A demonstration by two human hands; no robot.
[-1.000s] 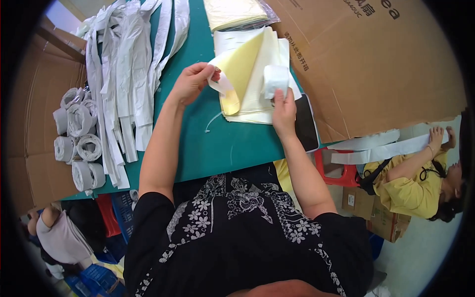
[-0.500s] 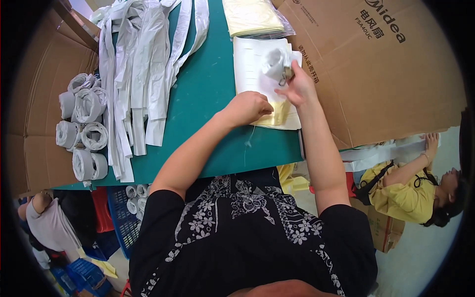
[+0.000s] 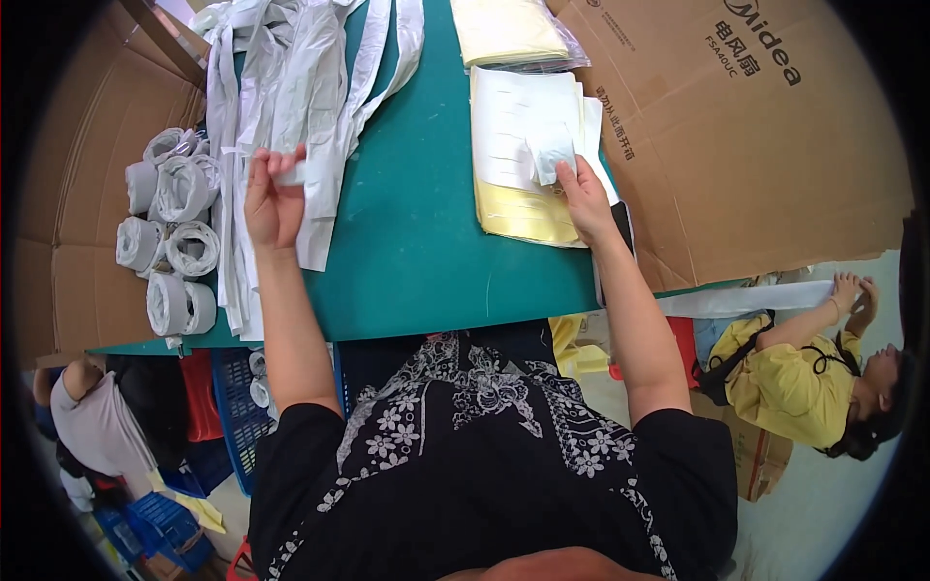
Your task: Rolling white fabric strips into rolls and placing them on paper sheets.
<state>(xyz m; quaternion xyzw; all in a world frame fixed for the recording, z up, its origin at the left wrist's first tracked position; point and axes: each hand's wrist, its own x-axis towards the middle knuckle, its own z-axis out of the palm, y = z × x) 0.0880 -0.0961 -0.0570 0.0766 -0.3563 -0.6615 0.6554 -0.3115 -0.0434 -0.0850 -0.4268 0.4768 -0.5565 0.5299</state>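
Your left hand [image 3: 273, 198] pinches small white label [image 3: 291, 172] over long white fabric strips [image 3: 291, 87], ten o'clock. Your right hand [image 3: 584, 189] grips white sticker piece [image 3: 550, 153] on white-and-yellow sheet stack [image 3: 523, 145], one o'clock on green surface [image 3: 417, 223].

White strips and a small white piece on the green counter [image 3: 417, 242]

The white strips [image 3: 291, 116] lie flat in a long, overlapping heap along the counter's left side. The small white piece [image 3: 552, 153], slightly curled, rests on the stack of white and pale yellow sheets [image 3: 518, 189] at the right.
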